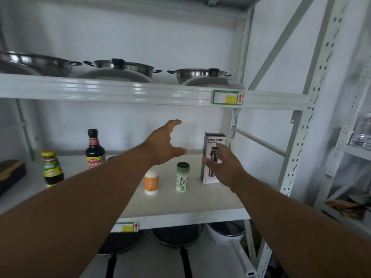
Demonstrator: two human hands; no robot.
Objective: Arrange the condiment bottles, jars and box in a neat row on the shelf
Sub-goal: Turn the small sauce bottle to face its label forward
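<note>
From the head camera, a white metal rack stands against a pale wall, and its middle shelf (180, 209), a smooth off-white board, carries the condiments. The left hand (163, 144) hangs above the shelf with fingers and thumb spread wide, holding nothing. Below its wrist stands a small white jar with an orange label (151, 183), and just right of that a white shaker with a dark green cap and green lettering (182, 177). The right hand (222, 165) reaches with fingers straight and loosely apart; its fingertips lie over the front of the tall grey-and-white spray bottle box (213, 140) (whether they touch it I cannot tell). Well left of the left hand stand a dark soy sauce bottle with a black cap and red label (94, 150) and, further left and nearer the edge, a dark bottle with a yellow cap and green-yellow label (51, 169).

The shelf above holds three steel pots with lids (202, 76); black pans (174, 235) lie on the level below. A second rack (353, 149) stands at the right.
</note>
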